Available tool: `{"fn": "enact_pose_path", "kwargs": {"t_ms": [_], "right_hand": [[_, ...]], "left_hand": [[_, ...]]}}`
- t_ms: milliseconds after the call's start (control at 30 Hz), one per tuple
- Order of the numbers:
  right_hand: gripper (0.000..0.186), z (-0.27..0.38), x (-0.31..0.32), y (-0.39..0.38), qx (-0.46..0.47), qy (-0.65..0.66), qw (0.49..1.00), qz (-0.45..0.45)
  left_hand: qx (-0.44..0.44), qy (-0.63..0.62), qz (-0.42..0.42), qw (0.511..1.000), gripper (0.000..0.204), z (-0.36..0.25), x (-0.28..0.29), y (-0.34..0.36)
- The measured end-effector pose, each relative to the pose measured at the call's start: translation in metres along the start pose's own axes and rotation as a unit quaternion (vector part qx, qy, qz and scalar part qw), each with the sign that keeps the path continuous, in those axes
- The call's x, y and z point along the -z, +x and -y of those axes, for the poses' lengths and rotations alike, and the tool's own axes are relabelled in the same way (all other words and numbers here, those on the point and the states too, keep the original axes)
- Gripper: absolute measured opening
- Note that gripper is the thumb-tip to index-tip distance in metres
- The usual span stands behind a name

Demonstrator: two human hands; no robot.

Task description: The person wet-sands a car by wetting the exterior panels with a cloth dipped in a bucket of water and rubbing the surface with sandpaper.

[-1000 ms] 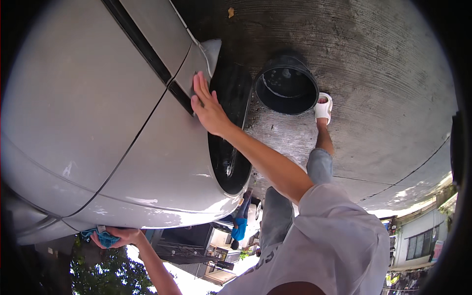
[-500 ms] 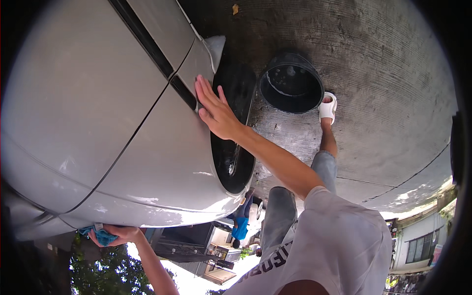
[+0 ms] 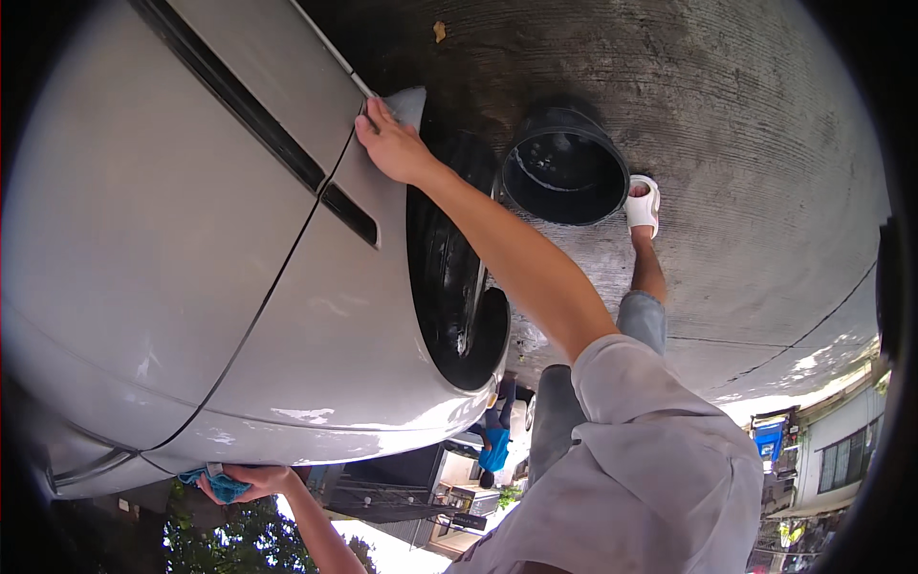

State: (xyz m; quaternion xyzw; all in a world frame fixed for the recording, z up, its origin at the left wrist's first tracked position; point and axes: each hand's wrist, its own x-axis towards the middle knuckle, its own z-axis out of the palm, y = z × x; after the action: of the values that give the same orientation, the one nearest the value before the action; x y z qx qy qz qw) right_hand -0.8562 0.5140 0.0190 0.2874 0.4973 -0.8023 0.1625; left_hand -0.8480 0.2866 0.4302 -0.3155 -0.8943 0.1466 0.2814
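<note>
My right hand [image 3: 392,143] reaches across to the silver car [image 3: 220,268], its fingers apart on the body panel near a narrow edge, above a short black trim strip [image 3: 349,212]. Just below my right hand is a dark wheel arch with a black tyre [image 3: 445,249], partly hidden by my forearm. Low on the left, my left hand [image 3: 251,483] grips a teal cloth [image 3: 218,486] against the lower curved edge of the car body in the picture.
A black bucket [image 3: 564,201] stands on grooved concrete [image 3: 746,143] beside my foot in a white slip-on shoe [image 3: 643,206]. A person in blue [image 3: 495,440] is in the distance. Buildings [image 3: 832,459] and trees [image 3: 229,536] show along the lower rim.
My right hand has moved up the panel, away from the short trim strip, exposing that strip. My left hand keeps the cloth at the car's edge, sitting slightly lower and further right in view.
</note>
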Motion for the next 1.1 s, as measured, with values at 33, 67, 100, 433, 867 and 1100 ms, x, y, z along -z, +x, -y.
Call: {"fn": "enact_pose_path", "kwargs": {"t_ms": [33,67,100,433,867,1100], "right_hand": [[0.069,0.003,-0.014,-0.014,-0.014,-0.050,0.998,-0.025],[0.070,0.006,-0.029,-0.042,-0.005,-0.042,0.999,-0.001],[0.071,0.011,-0.033,-0.063,-0.003,-0.024,0.999,0.022],[0.067,0.002,-0.022,-0.031,0.020,-0.006,0.998,-0.053],[0.068,0.016,0.018,0.017,-0.022,0.039,0.999,-0.031],[0.069,0.000,-0.024,-0.060,0.041,0.041,0.998,-0.037]], "left_hand": [[-0.039,0.022,0.008,0.999,0.043,0.001,0.005,0.004],[-0.032,0.023,0.011,0.999,0.045,0.006,0.013,0.008],[-0.025,0.017,0.010,0.999,0.047,0.010,0.017,0.012],[-0.127,0.102,0.058,0.985,0.050,0.021,0.017,0.006],[0.161,-0.090,-0.029,0.982,0.039,0.002,0.002,0.005],[-0.005,-0.015,0.052,0.999,0.069,0.022,0.018,-0.002]]}}
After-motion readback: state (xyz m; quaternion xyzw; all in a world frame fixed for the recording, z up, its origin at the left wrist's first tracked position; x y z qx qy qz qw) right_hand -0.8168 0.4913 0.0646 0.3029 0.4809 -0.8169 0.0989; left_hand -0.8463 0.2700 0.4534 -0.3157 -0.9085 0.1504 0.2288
